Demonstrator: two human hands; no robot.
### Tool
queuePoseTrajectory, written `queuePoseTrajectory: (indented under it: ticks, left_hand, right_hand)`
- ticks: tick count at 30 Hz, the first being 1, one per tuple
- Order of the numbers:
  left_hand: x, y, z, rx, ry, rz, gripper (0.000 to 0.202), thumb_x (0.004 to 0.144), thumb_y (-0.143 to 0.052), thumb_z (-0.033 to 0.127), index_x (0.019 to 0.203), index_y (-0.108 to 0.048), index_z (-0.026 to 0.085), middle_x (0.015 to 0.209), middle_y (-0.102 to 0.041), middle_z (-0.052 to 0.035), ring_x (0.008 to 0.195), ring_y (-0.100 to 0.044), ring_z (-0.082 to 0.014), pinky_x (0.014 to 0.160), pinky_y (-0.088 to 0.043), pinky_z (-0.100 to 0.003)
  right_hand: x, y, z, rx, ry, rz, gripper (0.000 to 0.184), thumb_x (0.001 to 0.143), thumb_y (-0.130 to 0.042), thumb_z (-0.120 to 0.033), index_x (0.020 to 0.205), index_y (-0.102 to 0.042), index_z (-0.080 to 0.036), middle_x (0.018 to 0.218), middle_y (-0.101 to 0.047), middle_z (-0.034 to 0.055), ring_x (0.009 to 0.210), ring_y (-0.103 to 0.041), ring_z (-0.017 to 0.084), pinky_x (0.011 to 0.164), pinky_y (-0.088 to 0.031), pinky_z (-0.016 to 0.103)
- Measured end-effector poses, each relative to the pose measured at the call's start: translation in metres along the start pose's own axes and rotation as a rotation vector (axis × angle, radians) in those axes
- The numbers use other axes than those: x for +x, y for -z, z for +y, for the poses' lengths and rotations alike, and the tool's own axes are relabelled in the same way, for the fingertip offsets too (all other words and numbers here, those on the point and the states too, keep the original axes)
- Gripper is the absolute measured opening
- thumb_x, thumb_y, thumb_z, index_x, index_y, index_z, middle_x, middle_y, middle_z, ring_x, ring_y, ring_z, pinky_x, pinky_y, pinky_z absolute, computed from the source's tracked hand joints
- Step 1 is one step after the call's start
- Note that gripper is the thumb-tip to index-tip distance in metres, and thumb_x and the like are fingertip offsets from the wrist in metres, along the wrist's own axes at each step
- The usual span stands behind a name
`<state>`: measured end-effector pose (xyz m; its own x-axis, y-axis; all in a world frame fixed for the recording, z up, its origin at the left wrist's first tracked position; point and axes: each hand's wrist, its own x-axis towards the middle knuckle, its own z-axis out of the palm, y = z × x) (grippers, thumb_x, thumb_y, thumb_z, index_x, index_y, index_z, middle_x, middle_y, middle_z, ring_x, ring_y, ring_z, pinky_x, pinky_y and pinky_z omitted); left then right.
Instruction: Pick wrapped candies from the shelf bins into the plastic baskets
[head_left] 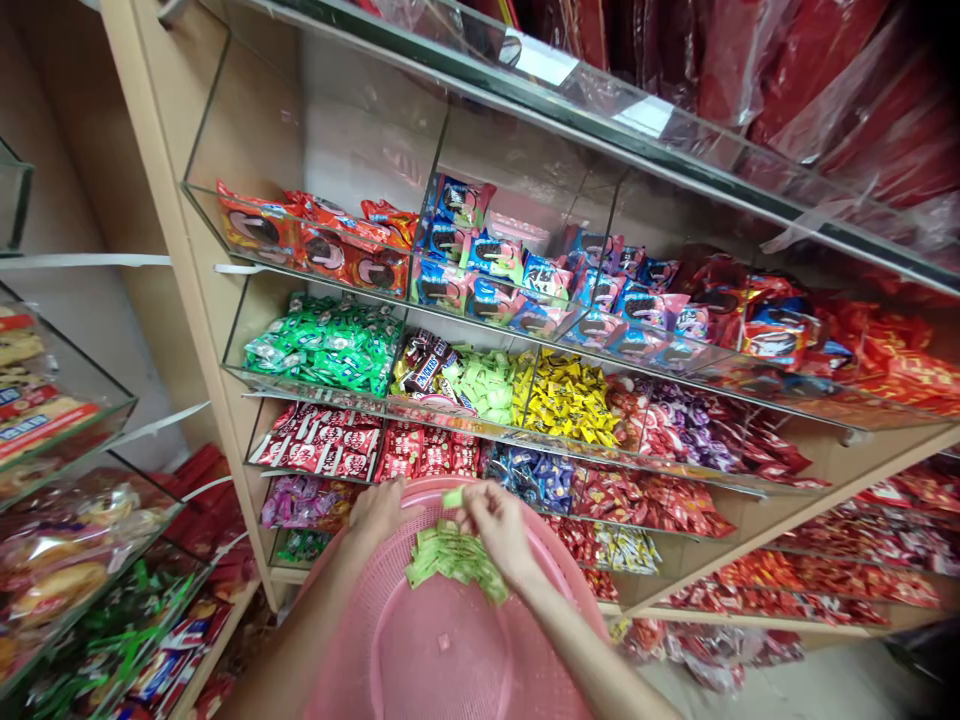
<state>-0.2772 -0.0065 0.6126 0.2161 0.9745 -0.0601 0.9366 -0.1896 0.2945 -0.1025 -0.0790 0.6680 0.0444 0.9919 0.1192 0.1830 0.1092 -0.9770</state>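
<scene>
My right hand (495, 528) is nearly closed: thumb and fingers pinch one green packet (452, 497), which projects to the left of the fingertips, above the basket (442, 675). My left hand (381, 515) is closed on the far left part of the rim, thumb toward the inside (the fingertips are hidden, so I cannot tell how far they wrap). The loose packets (450, 552) lie heaped at the far side of the basket, below and beside my right hand; the near part of its floor is bare.

The rack (202, 300) stands beyond the basket. On one tier, from left to right, are green sweets (326, 345), Snickers bars (427, 365), pale sweets (484, 385) and yellow sweets (570, 398). Red packs (319, 440) occupy the tier below, at left.
</scene>
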Motion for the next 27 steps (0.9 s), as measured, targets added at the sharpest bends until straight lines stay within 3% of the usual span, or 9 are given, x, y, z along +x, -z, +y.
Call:
queuePoseTrajectory:
  ticks: [3, 6, 11, 21, 27]
  left_hand:
    - [0.000, -0.002, -0.001, -0.002, -0.005, 0.012, 0.055, 0.076, -0.046, 0.056, 0.114, -0.052, 0.018, 0.107, -0.065, -0.0141, 0.096, -0.061, -0.0256, 0.076, -0.045, -0.032]
    - [0.001, -0.003, -0.001, 0.018, -0.010, 0.022, 0.057, 0.076, -0.046, 0.056, 0.116, -0.051, 0.016, 0.106, -0.065, -0.0142, 0.096, -0.062, -0.0267, 0.074, -0.045, -0.032]
    - [-0.001, -0.001, 0.000, 0.026, -0.003, 0.016, 0.056, 0.076, -0.046, 0.057, 0.115, -0.053, 0.017, 0.108, -0.065, -0.0136, 0.096, -0.062, -0.0259, 0.075, -0.045, -0.031]
    - [-0.002, -0.001, 0.001, 0.023, 0.004, 0.013, 0.056, 0.077, -0.046, 0.055, 0.117, -0.052, 0.016, 0.106, -0.065, -0.0137, 0.096, -0.061, -0.0262, 0.076, -0.045, -0.032]
    - [0.000, -0.003, 0.000, 0.035, 0.001, 0.026, 0.055, 0.076, -0.046, 0.055, 0.114, -0.053, 0.016, 0.106, -0.065, -0.0131, 0.094, -0.062, -0.0271, 0.074, -0.046, -0.032]
  right_hand:
    - [-0.013, -0.021, 0.055, 0.279, -0.471, -0.029, 0.023, 0.075, -0.061, -0.037, 0.068, -0.054, -0.017, 0.055, -0.059, -0.0015, 0.045, -0.050, 0.008, 0.045, -0.036, 0.018]
    - [-0.020, -0.030, 0.083, 0.446, -0.738, 0.037, 0.013, 0.077, -0.059, -0.023, 0.067, -0.053, -0.016, 0.057, -0.062, -0.0008, 0.045, -0.051, 0.006, 0.047, -0.038, 0.015]
    - [-0.017, -0.036, 0.089, 0.519, -0.782, 0.059, 0.013, 0.078, -0.054, -0.015, 0.065, -0.053, -0.015, 0.056, -0.062, -0.0001, 0.044, -0.053, 0.005, 0.049, -0.042, 0.014]
    - [-0.006, -0.041, 0.108, 0.554, -0.887, 0.100, 0.013, 0.080, -0.053, -0.018, 0.068, -0.053, -0.015, 0.058, -0.062, 0.0008, 0.045, -0.056, 0.006, 0.049, -0.045, 0.015]
    - [0.000, -0.041, 0.105, 0.607, -0.912, 0.128, 0.017, 0.085, -0.045, -0.017, 0.071, -0.054, -0.013, 0.059, -0.063, 0.0021, 0.047, -0.059, 0.007, 0.051, -0.046, 0.014]
